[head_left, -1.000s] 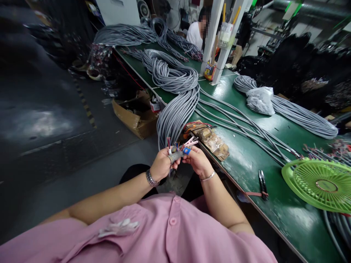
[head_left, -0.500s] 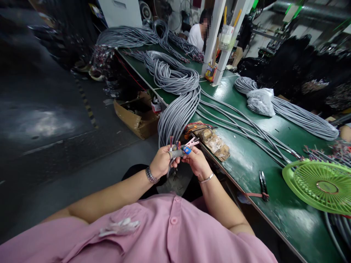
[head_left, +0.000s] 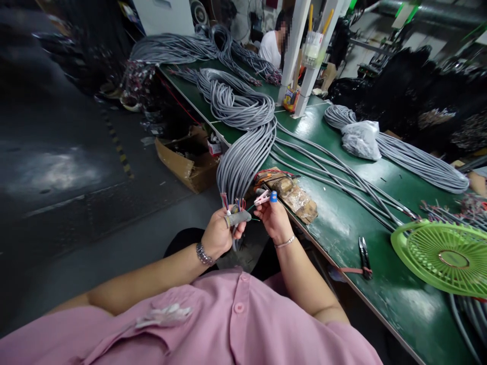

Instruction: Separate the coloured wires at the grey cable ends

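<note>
My left hand (head_left: 218, 233) is closed around the end of a grey cable, from which thin coloured wires (head_left: 240, 204) fan out above the fingers. A grey cover (head_left: 239, 218) sleeves its thumb. My right hand (head_left: 277, 221), a little apart on the right, pinches a small pale pink tool with two prongs (head_left: 262, 198); its exact kind is unclear. On the right thumb sits a blue finger cover (head_left: 273, 196). A thin green wire stretches across the gap between the hands. Just beyond them hangs a thick bundle of grey cables (head_left: 243, 162) over the table edge.
On the green table (head_left: 335, 223) lie a taped wooden block (head_left: 294, 197), black snips (head_left: 364, 256), a green fan (head_left: 449, 258), a plastic bag (head_left: 360, 139) and more cable coils (head_left: 422, 165). A cardboard box (head_left: 186, 159) stands on the floor. One person (head_left: 271, 48) sits behind.
My hands have moved apart: the right hand has drawn up and to the right with the pink tool, away from the cable end. The left hand has shifted slightly left and down.
</note>
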Tool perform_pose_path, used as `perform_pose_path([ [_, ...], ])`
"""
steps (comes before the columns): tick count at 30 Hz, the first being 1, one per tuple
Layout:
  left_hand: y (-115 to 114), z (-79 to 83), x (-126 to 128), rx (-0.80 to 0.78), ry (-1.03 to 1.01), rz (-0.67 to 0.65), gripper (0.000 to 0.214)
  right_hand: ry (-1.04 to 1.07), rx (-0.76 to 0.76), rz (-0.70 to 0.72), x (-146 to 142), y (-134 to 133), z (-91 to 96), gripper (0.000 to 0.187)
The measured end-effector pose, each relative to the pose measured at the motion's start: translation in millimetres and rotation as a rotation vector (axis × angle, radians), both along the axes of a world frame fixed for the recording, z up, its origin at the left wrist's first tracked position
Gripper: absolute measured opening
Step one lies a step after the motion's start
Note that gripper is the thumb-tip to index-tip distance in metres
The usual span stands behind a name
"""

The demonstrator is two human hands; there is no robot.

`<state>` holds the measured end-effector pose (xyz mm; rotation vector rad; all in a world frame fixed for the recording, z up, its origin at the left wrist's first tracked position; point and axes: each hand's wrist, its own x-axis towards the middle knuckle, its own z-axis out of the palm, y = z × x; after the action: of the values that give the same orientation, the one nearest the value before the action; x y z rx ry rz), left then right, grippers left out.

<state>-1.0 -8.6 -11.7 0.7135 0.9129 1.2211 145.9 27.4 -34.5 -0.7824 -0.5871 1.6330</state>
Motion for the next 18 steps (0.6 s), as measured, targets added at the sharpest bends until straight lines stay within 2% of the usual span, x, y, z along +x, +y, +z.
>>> perform_pose_path([
  [4, 3, 1.0, -2, -0.007, -0.028, 0.030, 0.019, 0.051, -0.014, 0.001, -3, 2, -4.3, 0.042],
  [10, 8, -7.1, 5, -0.011, -0.007, -0.007, 0.018, 0.125, -0.058, -0.086, -9, 4, -1.1, 0.034],
  [18, 10, -12.8, 5, -0.004, 0.044, -0.004, 0.021, 0.110, -0.088, -0.162, -14, 5, 2.6, 0.031],
])
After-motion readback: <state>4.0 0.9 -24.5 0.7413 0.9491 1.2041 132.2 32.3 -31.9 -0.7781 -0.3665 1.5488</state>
